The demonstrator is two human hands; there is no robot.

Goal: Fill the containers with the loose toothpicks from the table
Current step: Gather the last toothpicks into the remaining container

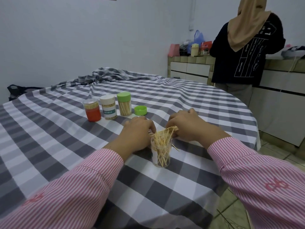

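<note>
Wooden toothpicks (162, 144) bristle untidily from an uncapped clear container (160, 156) standing on the checked tablecloth (66, 146) of the table, just in front of both hands. The right hand (186, 126) curls its fingers round a bundle of toothpicks (171, 129), tips angled toward the container's mouth, probably to feed them in. The left hand (137, 134) is bent down beside the bundle; whether it pinches any I cannot tell. Farther back stand three filled, capped containers (107, 108), seemingly set aside as done, with a loose green lid (140, 110) beside them.
</note>
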